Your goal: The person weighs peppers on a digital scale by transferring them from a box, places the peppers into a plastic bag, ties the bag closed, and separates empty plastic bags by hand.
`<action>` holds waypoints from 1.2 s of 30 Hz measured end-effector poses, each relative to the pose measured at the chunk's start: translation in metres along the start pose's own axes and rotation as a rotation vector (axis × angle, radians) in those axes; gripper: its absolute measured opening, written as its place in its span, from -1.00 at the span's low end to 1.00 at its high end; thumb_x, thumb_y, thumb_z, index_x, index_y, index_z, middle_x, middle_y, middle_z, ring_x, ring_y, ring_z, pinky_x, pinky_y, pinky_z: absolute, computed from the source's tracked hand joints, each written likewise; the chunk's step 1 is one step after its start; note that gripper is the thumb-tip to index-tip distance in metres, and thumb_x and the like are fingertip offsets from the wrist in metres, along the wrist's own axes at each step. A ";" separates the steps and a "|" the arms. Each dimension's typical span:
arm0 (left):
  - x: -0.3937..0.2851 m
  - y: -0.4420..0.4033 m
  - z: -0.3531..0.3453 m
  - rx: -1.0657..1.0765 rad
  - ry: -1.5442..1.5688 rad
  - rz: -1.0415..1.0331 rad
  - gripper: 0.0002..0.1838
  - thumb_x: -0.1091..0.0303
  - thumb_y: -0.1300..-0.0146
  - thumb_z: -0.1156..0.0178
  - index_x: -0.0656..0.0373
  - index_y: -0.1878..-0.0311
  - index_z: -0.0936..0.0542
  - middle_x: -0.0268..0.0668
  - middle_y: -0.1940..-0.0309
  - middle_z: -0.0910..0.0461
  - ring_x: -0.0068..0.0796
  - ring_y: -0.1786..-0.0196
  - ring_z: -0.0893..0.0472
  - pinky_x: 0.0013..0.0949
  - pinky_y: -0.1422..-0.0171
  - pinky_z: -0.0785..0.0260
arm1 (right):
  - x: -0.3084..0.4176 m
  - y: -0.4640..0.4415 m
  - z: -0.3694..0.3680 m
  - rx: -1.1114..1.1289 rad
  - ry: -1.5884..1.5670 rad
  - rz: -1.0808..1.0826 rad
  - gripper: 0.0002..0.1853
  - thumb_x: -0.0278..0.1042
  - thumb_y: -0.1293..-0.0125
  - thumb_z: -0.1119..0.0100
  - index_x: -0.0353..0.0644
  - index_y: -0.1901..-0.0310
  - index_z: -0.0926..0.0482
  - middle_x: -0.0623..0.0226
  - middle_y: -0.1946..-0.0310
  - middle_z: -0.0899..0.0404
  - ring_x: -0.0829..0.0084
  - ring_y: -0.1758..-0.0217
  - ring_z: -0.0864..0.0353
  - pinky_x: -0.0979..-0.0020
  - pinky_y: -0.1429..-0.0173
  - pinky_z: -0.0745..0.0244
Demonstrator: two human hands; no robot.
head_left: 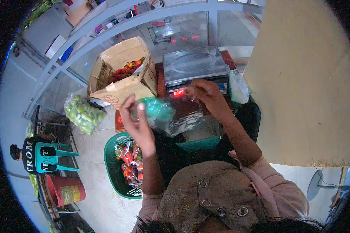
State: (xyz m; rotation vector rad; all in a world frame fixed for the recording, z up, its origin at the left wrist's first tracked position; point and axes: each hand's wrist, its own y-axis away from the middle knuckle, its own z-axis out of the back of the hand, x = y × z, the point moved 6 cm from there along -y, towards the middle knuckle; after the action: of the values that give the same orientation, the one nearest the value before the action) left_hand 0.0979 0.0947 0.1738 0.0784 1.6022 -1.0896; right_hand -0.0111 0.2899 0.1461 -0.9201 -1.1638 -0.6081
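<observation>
A clear plastic bag (188,121) is stretched out in front of me, blurred by motion. My left hand (137,122) grips its left end, where a green item (154,108) shows in or behind the plastic; its kind is unclear. My right hand (206,95) has its fingers pinched at the bag's upper right edge, in front of the scale. Just behind my hands stands a digital scale (196,64) with a metal plate and a red display (178,93) that seems to read 0.027.
A cardboard box (149,83) of red peppers (128,70) stands left of the scale. Below it, a green basket (109,167) holds bagged peppers (129,159). A bag of green vegetables (83,114) lies farther left, near a seated person (28,155) and a red bucket (62,190). A wooden board (299,85) rises at right.
</observation>
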 end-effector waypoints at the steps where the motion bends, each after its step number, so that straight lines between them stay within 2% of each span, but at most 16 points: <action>1: -0.028 -0.002 -0.007 0.063 -0.195 -0.144 -0.70 0.30 -0.22 -0.23 0.26 0.07 -0.47 -0.23 0.16 -0.53 -0.47 0.11 -0.46 -0.43 -0.02 -0.28 | 0.000 -0.002 -0.003 0.022 0.065 0.054 -0.78 -0.23 -0.33 -0.08 -0.20 0.37 -0.47 0.50 0.48 -0.39 0.67 0.41 -0.34 0.54 0.32 -0.29; 2: -0.030 0.002 -0.016 0.181 -0.297 -0.172 -0.67 0.31 -0.20 -0.24 0.26 0.04 -0.45 -0.20 0.17 -0.55 -0.47 0.12 -0.48 -0.43 0.00 -0.29 | 0.001 -0.002 -0.008 0.046 0.128 0.105 -0.78 -0.23 -0.33 -0.08 -0.22 0.36 -0.47 0.48 0.46 -0.39 0.66 0.38 -0.35 0.53 0.29 -0.31; 4: -0.033 0.013 -0.035 0.415 -0.481 -0.261 -0.61 0.34 -0.16 -0.27 0.24 -0.02 -0.42 -0.15 0.19 -0.57 -0.46 0.15 -0.51 -0.43 0.03 -0.31 | 0.002 -0.001 -0.018 0.077 0.061 0.121 -0.76 -0.22 -0.31 -0.11 -0.25 0.34 -0.47 0.44 0.42 -0.42 0.64 0.31 -0.39 0.51 0.22 -0.33; 6: -0.013 0.033 -0.059 0.652 -0.100 0.114 -0.71 0.36 -0.21 -0.22 0.24 0.04 -0.46 -0.19 0.30 -0.59 -0.49 0.25 -0.53 -0.48 0.12 -0.31 | 0.001 -0.002 -0.024 0.074 -0.085 0.065 -0.75 -0.21 -0.29 -0.13 -0.27 0.33 -0.47 0.41 0.39 -0.45 0.63 0.26 -0.42 0.49 0.17 -0.35; 8: 0.015 0.030 -0.054 0.529 -0.089 0.191 -0.82 0.36 -0.26 -0.15 0.24 0.14 -0.49 -0.29 0.42 -0.55 -0.54 0.37 -0.50 -0.53 0.24 -0.28 | -0.005 0.005 -0.026 0.021 -0.309 -0.073 -0.74 -0.21 -0.27 -0.15 -0.29 0.33 -0.48 0.38 0.38 -0.47 0.63 0.24 -0.45 0.49 0.15 -0.36; 9: 0.024 0.029 -0.050 0.473 -0.082 0.236 -0.85 0.36 -0.29 -0.12 0.25 0.19 -0.51 -0.34 0.48 -0.53 -0.57 0.42 -0.48 -0.55 0.29 -0.26 | -0.006 0.013 -0.026 0.009 -0.180 -0.006 -0.74 -0.22 -0.26 -0.16 -0.29 0.33 -0.48 0.38 0.38 -0.48 0.63 0.24 -0.46 0.49 0.17 -0.37; 10: 0.023 0.023 -0.045 0.387 0.008 0.245 -0.80 0.32 -0.36 -0.04 0.23 0.32 -0.53 -0.45 0.56 -0.44 -0.66 0.50 -0.38 -0.59 0.39 -0.20 | -0.012 0.021 -0.027 0.003 -0.050 0.056 -0.74 -0.22 -0.25 -0.17 -0.28 0.33 -0.49 0.37 0.38 -0.48 0.63 0.24 -0.46 0.49 0.18 -0.37; 12: 0.028 0.013 -0.031 0.295 0.100 0.301 -0.78 0.25 -0.35 -0.06 0.19 0.33 -0.52 -0.51 0.59 -0.40 -0.74 0.56 -0.31 -0.59 0.48 -0.12 | -0.032 0.030 -0.029 0.089 0.104 0.026 -0.76 -0.23 -0.24 -0.18 -0.28 0.33 -0.51 0.37 0.39 -0.49 0.62 0.26 -0.47 0.49 0.21 -0.37; 14: 0.039 0.005 -0.010 0.137 0.102 0.347 -0.75 0.19 -0.33 -0.09 0.16 0.36 -0.52 -0.53 0.62 -0.34 -0.78 0.60 -0.24 -0.59 0.52 -0.06 | -0.057 0.043 -0.021 0.259 0.151 -0.154 -0.77 -0.25 -0.24 -0.18 -0.27 0.33 -0.52 0.37 0.40 -0.48 0.62 0.29 -0.47 0.50 0.22 -0.37; 15: 0.044 0.001 -0.004 0.091 0.124 0.300 -0.73 0.15 -0.33 -0.10 0.15 0.36 -0.52 -0.55 0.64 -0.31 -0.80 0.60 -0.21 -0.59 0.53 -0.01 | -0.059 0.047 -0.012 0.221 0.119 -0.179 -0.78 -0.25 -0.23 -0.18 -0.27 0.33 -0.52 0.38 0.41 -0.49 0.61 0.31 -0.46 0.49 0.23 -0.37; 20: 0.059 0.006 0.017 0.015 0.178 0.365 -0.74 0.12 -0.34 -0.09 0.13 0.31 -0.51 -0.55 0.58 -0.38 -0.80 0.55 -0.28 -0.64 0.49 -0.08 | -0.056 0.048 0.022 0.062 0.093 -0.255 -0.82 -0.32 -0.22 -0.18 -0.28 0.32 -0.53 0.40 0.43 -0.49 0.61 0.36 -0.44 0.48 0.24 -0.36; 23: 0.068 0.008 0.026 -0.037 0.224 0.395 -0.75 0.12 -0.34 -0.09 0.12 0.25 -0.51 -0.57 0.58 -0.41 -0.83 0.56 -0.29 -0.67 0.53 -0.10 | -0.067 0.045 0.025 0.151 0.035 -0.193 -0.86 -0.37 -0.19 -0.19 -0.27 0.30 -0.54 0.41 0.42 -0.49 0.61 0.33 -0.45 0.49 0.21 -0.38; 26: 0.069 0.005 0.035 -0.043 0.247 0.409 -0.75 0.11 -0.33 -0.09 0.11 0.25 -0.51 -0.56 0.56 -0.43 -0.82 0.60 -0.28 -0.67 0.58 -0.10 | -0.078 0.051 0.030 0.110 0.239 -0.085 -0.86 -0.41 -0.16 -0.20 -0.26 0.27 -0.55 0.40 0.38 -0.50 0.59 0.29 -0.47 0.50 0.15 -0.39; 27: 0.069 0.004 0.036 -0.061 0.255 0.356 -0.75 0.10 -0.32 -0.10 0.10 0.26 -0.51 -0.55 0.58 -0.42 -0.81 0.63 -0.28 -0.67 0.61 -0.12 | -0.080 0.051 0.030 0.082 0.214 -0.098 -0.86 -0.42 -0.15 -0.20 -0.26 0.26 -0.55 0.39 0.38 -0.50 0.58 0.29 -0.48 0.49 0.15 -0.40; 32: 0.075 0.006 0.043 -0.087 0.233 0.368 -0.73 0.10 -0.33 -0.09 0.13 0.27 -0.51 -0.50 0.59 -0.45 -0.76 0.59 -0.42 -0.63 0.60 -0.29 | -0.077 0.051 0.031 0.015 -0.009 -0.202 -0.86 -0.46 -0.13 -0.20 -0.27 0.27 -0.56 0.36 0.38 -0.53 0.53 0.29 -0.51 0.45 0.15 -0.44; 36: 0.063 0.000 0.046 -0.071 0.248 0.326 -0.72 0.11 -0.33 -0.07 0.16 0.27 -0.51 -0.43 0.57 -0.51 -0.70 0.60 -0.47 -0.59 0.59 -0.38 | -0.085 0.053 0.031 0.061 0.287 -0.041 -0.88 -0.45 -0.15 -0.18 -0.28 0.29 -0.56 0.34 0.39 -0.54 0.52 0.30 -0.52 0.44 0.17 -0.44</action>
State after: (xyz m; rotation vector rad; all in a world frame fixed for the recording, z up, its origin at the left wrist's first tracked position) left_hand 0.1096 0.0335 0.1259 0.4273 1.7722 -0.7917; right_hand -0.0103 0.3394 0.0537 -0.7309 -0.9393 -0.7096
